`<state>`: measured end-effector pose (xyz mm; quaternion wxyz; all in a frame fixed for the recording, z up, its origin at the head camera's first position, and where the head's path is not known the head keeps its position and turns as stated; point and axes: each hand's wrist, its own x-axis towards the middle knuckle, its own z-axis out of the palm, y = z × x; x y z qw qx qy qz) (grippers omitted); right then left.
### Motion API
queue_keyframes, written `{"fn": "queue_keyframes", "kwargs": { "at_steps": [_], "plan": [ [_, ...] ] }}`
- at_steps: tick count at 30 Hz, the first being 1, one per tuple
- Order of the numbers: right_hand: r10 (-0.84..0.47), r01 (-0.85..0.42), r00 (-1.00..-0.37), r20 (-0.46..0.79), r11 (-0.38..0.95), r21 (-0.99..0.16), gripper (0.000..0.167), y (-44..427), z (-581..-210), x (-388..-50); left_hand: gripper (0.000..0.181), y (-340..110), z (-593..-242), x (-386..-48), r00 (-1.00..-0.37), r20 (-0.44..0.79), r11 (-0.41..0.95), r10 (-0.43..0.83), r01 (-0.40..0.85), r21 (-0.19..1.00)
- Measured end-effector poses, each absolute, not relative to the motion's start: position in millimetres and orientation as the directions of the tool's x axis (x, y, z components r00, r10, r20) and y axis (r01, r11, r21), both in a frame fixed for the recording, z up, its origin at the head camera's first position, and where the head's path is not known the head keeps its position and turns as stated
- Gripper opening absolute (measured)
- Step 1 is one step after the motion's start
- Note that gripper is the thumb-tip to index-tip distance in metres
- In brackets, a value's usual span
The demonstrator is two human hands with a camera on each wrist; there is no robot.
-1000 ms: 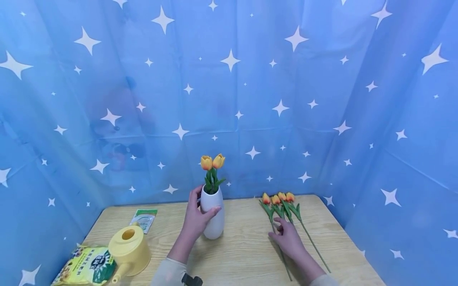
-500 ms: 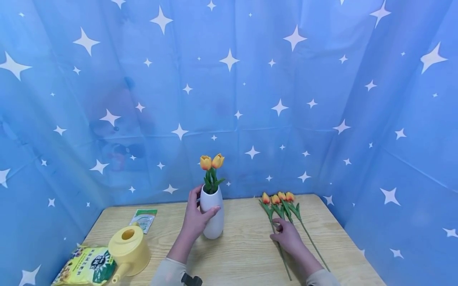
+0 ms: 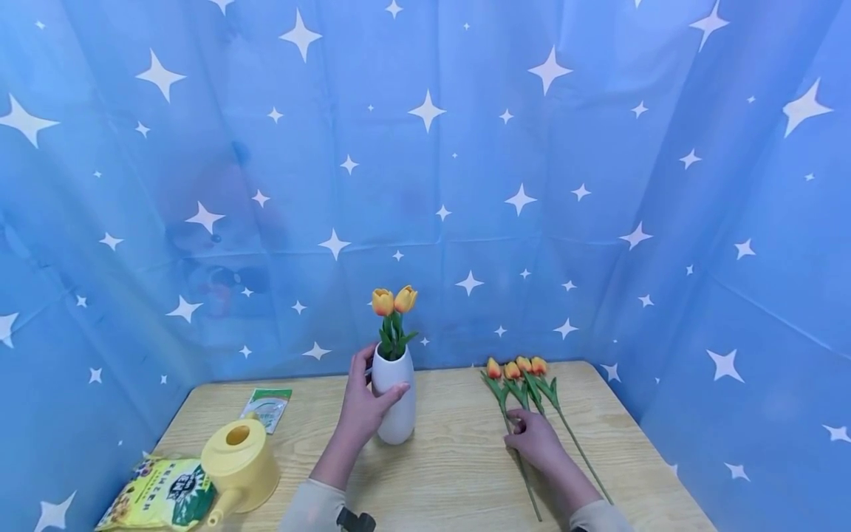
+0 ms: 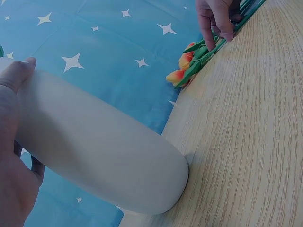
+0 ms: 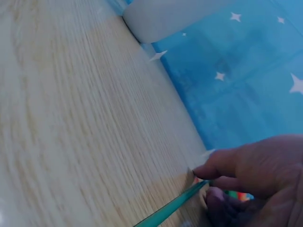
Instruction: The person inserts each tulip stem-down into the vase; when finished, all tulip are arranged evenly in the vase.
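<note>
A white vase [image 3: 395,403] holding two yellow-orange tulips [image 3: 395,301] stands at the table's middle. My left hand [image 3: 365,405] grips it from the left side, thumb across its front; the left wrist view shows the vase [image 4: 104,146] with the hand [image 4: 16,156] round its upper part. Several orange tulips [image 3: 512,371] with green stems lie side by side on the right. Over their stems, my right hand [image 3: 537,443] pinches the leftmost stem; in the right wrist view thumb and finger of the hand [image 5: 260,179] close on a green stem [image 5: 173,206].
At the left of the wooden table [image 3: 452,473] stand a yellow watering can [image 3: 249,465], a yellow-green bag [image 3: 159,493] and a small green-white packet [image 3: 268,408]. A blue curtain with white stars [image 3: 425,185] hangs behind and at both sides.
My right hand has shifted very slightly to the right along the stems, its thumb closer in. The left hand and the vase have stayed put.
</note>
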<state>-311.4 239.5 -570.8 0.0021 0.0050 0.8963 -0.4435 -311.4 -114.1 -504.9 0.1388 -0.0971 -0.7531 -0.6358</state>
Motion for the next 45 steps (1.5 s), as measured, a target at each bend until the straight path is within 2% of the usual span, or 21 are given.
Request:
{"fn": "queue_keyframes", "kwargs": {
  "at_steps": [12,21,28,37,45],
  "plan": [
    [-0.007,0.002,-1.000,-0.008,0.604,-0.797,0.046,241.6,-566.0,-307.0,0.090,-115.4,-504.8,-311.3,-0.946,0.322,0.171,-0.039,0.311,0.935],
    [-0.020,-0.017,-1.000,0.006,0.649,-0.760,0.051,241.2,-560.2,-303.4,0.091,-113.0,-504.2,-312.2,-0.946,0.323,0.167,-0.036,0.313,0.935],
    [-0.003,-0.001,-1.000,-0.002,0.639,-0.769,0.046,238.6,-558.0,-303.1,0.091,-113.2,-504.9,-312.4,-0.946,0.323,0.169,-0.033,0.313,0.935],
    [0.013,0.053,-0.998,-0.054,0.506,-0.861,0.047,240.3,-561.2,-303.9,0.095,-114.0,-504.5,-312.1,-0.948,0.315,0.170,-0.031,0.306,0.937],
    [-0.183,0.098,-0.968,-0.171,0.350,-0.931,0.043,243.2,-555.5,-298.8,0.090,-114.0,-504.8,-312.2,-0.946,0.322,0.173,-0.034,0.312,0.934]
  ]
}}
